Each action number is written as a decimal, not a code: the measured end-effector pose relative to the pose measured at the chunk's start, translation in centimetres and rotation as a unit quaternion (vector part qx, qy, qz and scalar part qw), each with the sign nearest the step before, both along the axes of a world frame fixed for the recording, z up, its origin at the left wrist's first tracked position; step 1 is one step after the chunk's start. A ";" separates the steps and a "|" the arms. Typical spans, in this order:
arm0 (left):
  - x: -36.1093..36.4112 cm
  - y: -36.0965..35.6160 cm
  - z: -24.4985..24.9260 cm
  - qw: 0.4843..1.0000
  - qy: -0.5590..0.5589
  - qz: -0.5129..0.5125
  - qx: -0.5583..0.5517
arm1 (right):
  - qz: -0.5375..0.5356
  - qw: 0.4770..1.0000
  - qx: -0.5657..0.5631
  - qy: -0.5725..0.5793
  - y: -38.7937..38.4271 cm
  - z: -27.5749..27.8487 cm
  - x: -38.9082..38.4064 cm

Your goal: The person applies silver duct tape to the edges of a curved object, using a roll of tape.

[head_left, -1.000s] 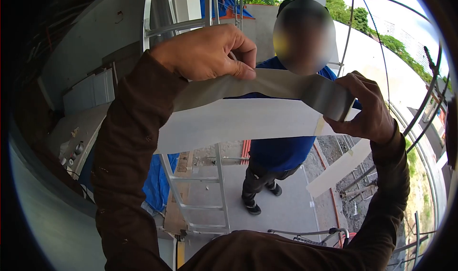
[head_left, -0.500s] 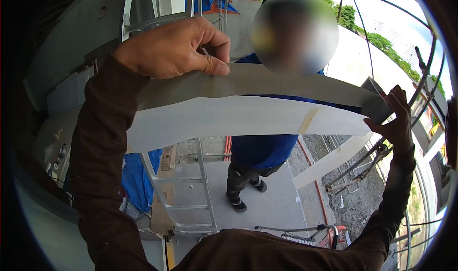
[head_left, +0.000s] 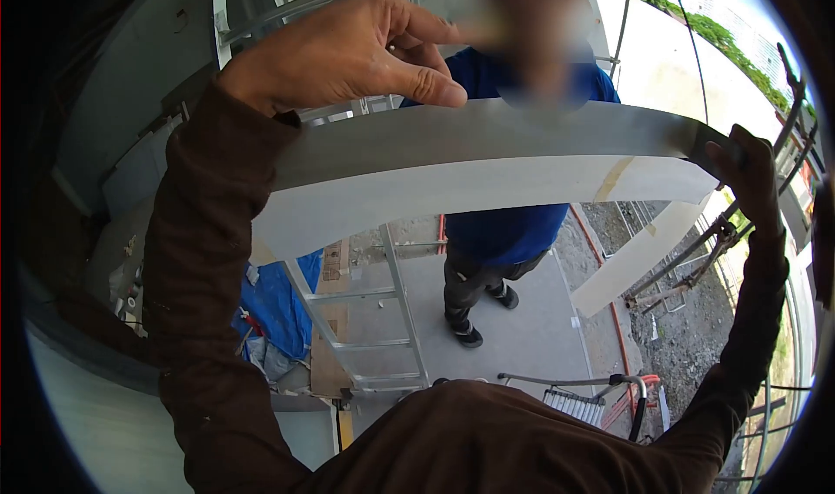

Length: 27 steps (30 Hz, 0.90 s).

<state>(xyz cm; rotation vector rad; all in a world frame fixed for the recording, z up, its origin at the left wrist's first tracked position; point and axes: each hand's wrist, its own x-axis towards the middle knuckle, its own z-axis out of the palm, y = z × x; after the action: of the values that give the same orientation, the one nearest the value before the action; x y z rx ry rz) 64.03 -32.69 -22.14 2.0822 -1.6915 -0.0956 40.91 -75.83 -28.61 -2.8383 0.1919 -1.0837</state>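
Note:
A long grey strip (head_left: 487,137) stretches across the view at chest height of the person opposite, with a white paper-like band (head_left: 487,185) along its lower edge and a piece of tan tape on that band. My left hand (head_left: 365,55) is just above the strip's left part, thumb and forefinger apart, nothing visible between them. At the strip's right end, my right hand (head_left: 750,168) has its fingers closed round the dark end. A second white piece (head_left: 639,259) hangs down at the right, below the strip.
A person in a blue top (head_left: 509,233) stands facing me behind the strip. An aluminium ladder (head_left: 361,298) stands left of them, near a blue tarp (head_left: 283,307). Metal scaffolding pipes (head_left: 696,268) are at the right, and a metal step frame (head_left: 574,405) is low in front.
The thumb and forefinger of my left hand have parted. The view has shifted, and the strip's right end with my right hand sits higher and farther right.

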 end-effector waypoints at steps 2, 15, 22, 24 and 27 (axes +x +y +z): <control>-0.6 0.7 0.3 1.000 -0.008 0.030 0.004 | 0.007 1.000 -0.029 -0.009 2.0 -0.4 0.8; -2.2 1.5 -1.5 0.973 0.092 0.100 0.189 | 0.074 0.987 -0.114 -0.089 2.5 -4.9 -1.6; -4.0 -0.1 -1.6 0.962 0.109 0.148 0.203 | 0.075 0.962 -0.225 -0.133 1.3 -9.1 0.7; -4.6 -0.6 -2.0 0.965 0.044 0.145 0.213 | 0.051 0.961 -0.228 -0.148 1.5 -9.4 1.4; -5.1 -1.1 -2.6 0.974 -0.022 0.125 0.190 | 0.049 0.958 -0.228 -0.168 1.2 -9.5 1.9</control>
<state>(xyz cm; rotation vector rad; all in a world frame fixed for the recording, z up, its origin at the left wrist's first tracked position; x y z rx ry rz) 58.89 -33.77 -24.74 2.5782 -1.5113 -0.3172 42.81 -74.62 -38.11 -2.9211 -0.2574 -1.7553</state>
